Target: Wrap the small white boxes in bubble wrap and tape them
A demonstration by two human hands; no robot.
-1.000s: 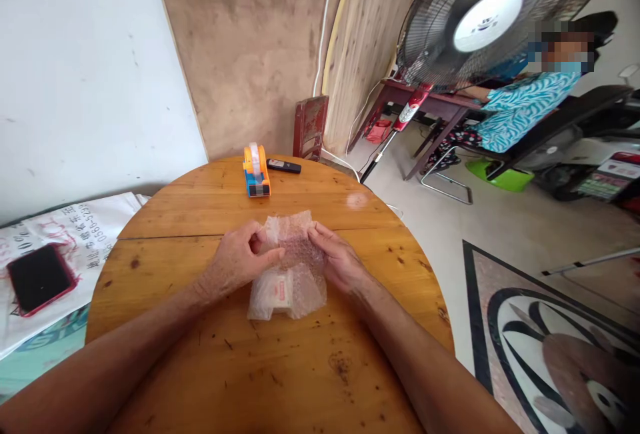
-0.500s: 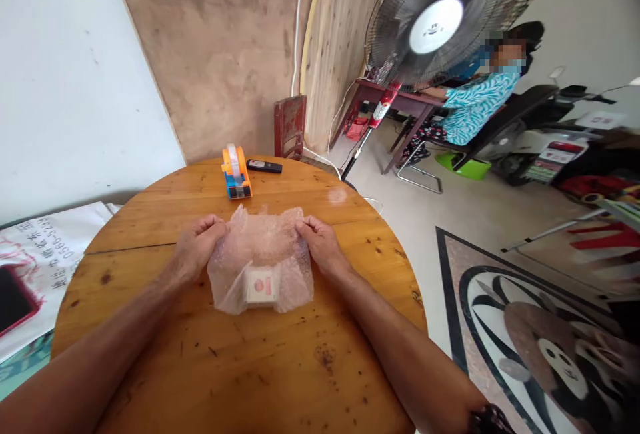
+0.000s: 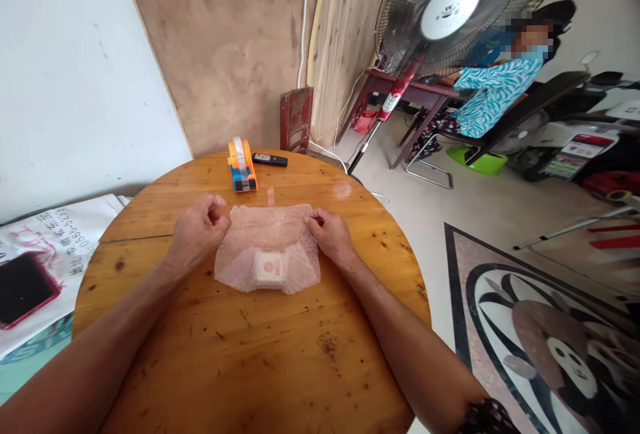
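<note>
A sheet of clear bubble wrap [image 3: 270,226] lies spread on the round wooden table [image 3: 225,367]. Near its front edge sits a small whitish box [image 3: 271,269] with red print, covered by folded wrap. My right hand [image 3: 330,234] pinches the sheet's far right corner. At the far left corner my left hand [image 3: 197,231] is curled, with a gap between thumb and forefinger and no wrap visible in it. A short strip of tape [image 3: 271,196] sticks out beyond the sheet's far edge.
An orange and blue tape dispenser [image 3: 242,166] and a black remote-like device [image 3: 270,159] are at the table's far side. A phone [image 3: 27,289] rests on papers at left. Behind stand a chair [image 3: 296,119], a fan [image 3: 450,7] and a seated person [image 3: 500,91].
The bubble wrap has gone from lifted and crumpled to flatter on the table. My left hand has let go of its corner, fingers parting. The view has shifted slightly left.
</note>
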